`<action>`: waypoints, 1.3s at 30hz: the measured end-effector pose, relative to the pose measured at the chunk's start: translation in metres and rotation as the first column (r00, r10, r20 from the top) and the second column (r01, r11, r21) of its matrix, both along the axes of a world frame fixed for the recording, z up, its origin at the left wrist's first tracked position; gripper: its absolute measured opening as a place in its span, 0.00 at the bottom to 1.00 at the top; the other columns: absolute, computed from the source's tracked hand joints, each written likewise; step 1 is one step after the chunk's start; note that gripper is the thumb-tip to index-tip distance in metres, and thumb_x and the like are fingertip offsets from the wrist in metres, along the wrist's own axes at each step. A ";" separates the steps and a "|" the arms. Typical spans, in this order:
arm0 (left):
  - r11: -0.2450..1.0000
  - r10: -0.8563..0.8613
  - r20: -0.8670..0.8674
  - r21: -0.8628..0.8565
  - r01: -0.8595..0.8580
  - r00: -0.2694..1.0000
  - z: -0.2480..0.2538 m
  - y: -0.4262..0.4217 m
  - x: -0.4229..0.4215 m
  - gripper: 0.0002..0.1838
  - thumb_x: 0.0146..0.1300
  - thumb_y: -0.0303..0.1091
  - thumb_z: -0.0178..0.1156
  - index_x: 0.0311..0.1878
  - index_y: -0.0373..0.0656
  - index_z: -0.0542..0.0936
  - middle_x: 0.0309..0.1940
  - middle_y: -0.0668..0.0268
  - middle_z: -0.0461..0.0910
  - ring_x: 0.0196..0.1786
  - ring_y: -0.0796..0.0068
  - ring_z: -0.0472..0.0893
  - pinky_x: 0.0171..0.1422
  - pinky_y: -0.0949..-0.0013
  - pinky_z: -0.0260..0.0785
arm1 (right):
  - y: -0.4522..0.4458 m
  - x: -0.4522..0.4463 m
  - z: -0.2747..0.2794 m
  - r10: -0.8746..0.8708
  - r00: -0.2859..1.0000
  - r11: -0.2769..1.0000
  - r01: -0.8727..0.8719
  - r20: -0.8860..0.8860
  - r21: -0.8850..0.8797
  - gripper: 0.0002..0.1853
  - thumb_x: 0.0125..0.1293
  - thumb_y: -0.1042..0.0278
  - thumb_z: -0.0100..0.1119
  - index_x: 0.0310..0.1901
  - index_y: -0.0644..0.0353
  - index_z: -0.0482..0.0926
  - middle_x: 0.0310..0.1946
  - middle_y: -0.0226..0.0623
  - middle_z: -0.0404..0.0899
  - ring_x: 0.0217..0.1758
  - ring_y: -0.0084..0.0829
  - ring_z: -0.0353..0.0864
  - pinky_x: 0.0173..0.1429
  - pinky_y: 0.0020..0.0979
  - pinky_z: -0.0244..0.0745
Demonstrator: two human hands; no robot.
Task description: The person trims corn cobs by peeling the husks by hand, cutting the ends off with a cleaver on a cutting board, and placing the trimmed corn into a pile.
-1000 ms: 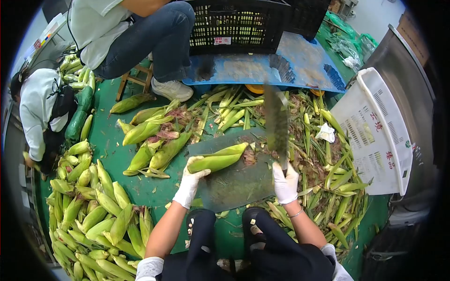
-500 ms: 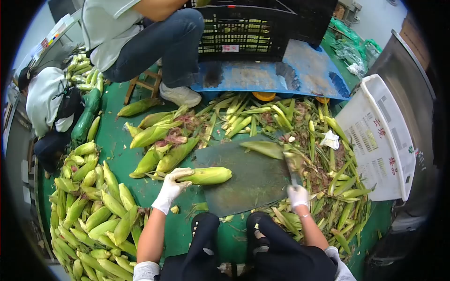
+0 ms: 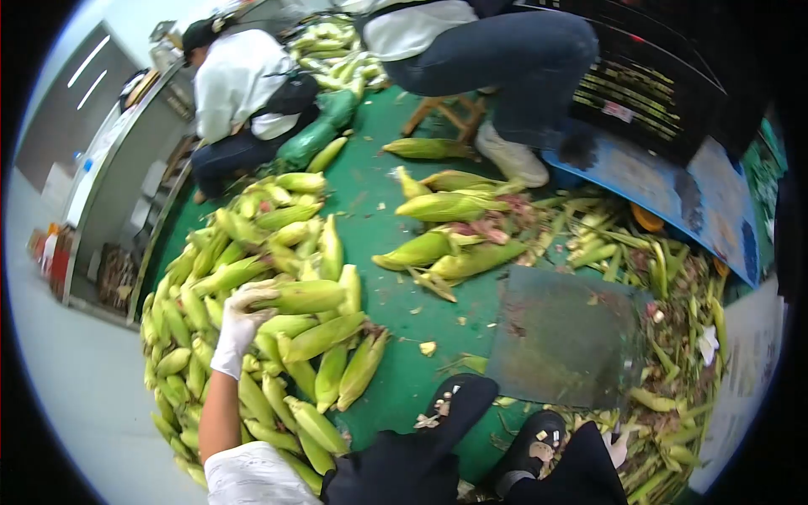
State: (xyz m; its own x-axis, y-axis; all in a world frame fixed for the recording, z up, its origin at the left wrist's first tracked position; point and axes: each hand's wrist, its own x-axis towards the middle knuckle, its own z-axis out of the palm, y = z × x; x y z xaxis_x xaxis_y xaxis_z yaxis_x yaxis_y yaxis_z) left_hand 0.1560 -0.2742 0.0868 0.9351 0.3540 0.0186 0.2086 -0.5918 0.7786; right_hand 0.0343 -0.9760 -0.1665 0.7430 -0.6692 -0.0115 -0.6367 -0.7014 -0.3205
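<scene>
My left hand (image 3: 241,318), in a white glove, is closed around the stem end of a green-husked corn ear (image 3: 309,297). That ear is over the right part of a large corn pile (image 3: 202,286). Low on the right, my right hand (image 3: 617,449) shows only in part beside my knee, its fingers curled. It gripped a knife a moment earlier; the blade is hard to make out now. Between my feet and the blue pallet lies a dark cutting board (image 3: 566,341) with bits of husk on it.
Several unhusked ears (image 3: 454,206) lie beyond the board. Cut husks (image 3: 673,421) heap along its right side. A co-worker (image 3: 244,93) crouches at the far left; another person's jeans-clad leg (image 3: 513,59) is by a wooden stool (image 3: 446,114). A blue pallet (image 3: 665,185) holds black crates (image 3: 640,93).
The view has swung left. My left hand has moved from the board's edge to the pile, and the ear it held lies among the pile or in hand. My right hand has drawn back toward my knee.
</scene>
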 end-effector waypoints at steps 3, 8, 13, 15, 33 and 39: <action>0.985 -0.136 0.077 -0.095 0.143 0.988 -0.003 -0.028 -0.007 0.20 0.46 0.12 0.67 0.44 0.39 0.85 0.55 0.58 0.79 0.57 0.69 0.78 0.61 0.68 0.73 | 0.002 0.038 -0.040 0.276 0.959 0.958 -0.280 -0.059 -0.065 0.20 0.48 0.62 0.69 0.41 0.59 0.74 0.34 0.52 0.77 0.37 0.57 0.77 0.41 0.51 0.71; 0.799 -0.401 0.172 -0.415 0.435 0.900 -0.015 -0.103 0.033 0.18 0.45 0.13 0.68 0.41 0.41 0.86 0.55 0.54 0.80 0.57 0.64 0.79 0.61 0.65 0.73 | 0.118 0.146 0.091 0.661 0.692 0.671 -0.718 0.289 0.185 0.38 0.50 0.64 0.72 0.61 0.69 0.66 0.54 0.53 0.71 0.56 0.51 0.72 0.62 0.44 0.67; 0.458 -0.488 0.346 -0.680 0.573 0.801 -0.053 -0.187 0.085 0.17 0.50 0.24 0.71 0.46 0.39 0.84 0.53 0.53 0.80 0.57 0.60 0.79 0.63 0.60 0.71 | 0.209 0.192 0.167 0.742 0.515 -0.046 -0.599 0.428 0.800 0.42 0.57 0.59 0.71 0.68 0.63 0.59 0.59 0.50 0.72 0.59 0.38 0.76 0.61 0.36 0.72; 0.339 -0.375 0.311 -0.831 0.441 0.873 -0.073 -0.223 0.095 0.37 0.52 0.30 0.73 0.65 0.40 0.69 0.62 0.55 0.72 0.65 0.63 0.72 0.69 0.61 0.64 | 0.219 0.186 0.158 0.720 0.529 0.044 -0.681 0.449 0.731 0.39 0.58 0.57 0.71 0.66 0.62 0.60 0.52 0.47 0.77 0.55 0.32 0.79 0.59 0.34 0.73; 0.657 -0.394 -0.091 -0.723 0.211 0.915 -0.138 -0.241 0.096 0.30 0.61 0.32 0.64 0.66 0.39 0.66 0.54 0.54 0.77 0.53 0.66 0.79 0.56 0.66 0.74 | 0.037 0.137 0.203 -0.183 0.733 0.446 -0.532 0.655 0.720 0.18 0.73 0.55 0.48 0.54 0.61 0.73 0.47 0.34 0.76 0.49 0.31 0.74 0.57 0.35 0.70; 0.945 -0.142 -0.006 0.296 0.138 0.990 -0.243 -0.134 0.146 0.33 0.55 0.35 0.69 0.61 0.32 0.68 0.54 0.46 0.75 0.58 0.51 0.76 0.64 0.59 0.68 | -0.038 0.107 0.199 -0.452 0.669 0.647 -0.209 0.590 0.734 0.24 0.75 0.56 0.46 0.65 0.62 0.65 0.59 0.42 0.72 0.64 0.35 0.70 0.69 0.39 0.65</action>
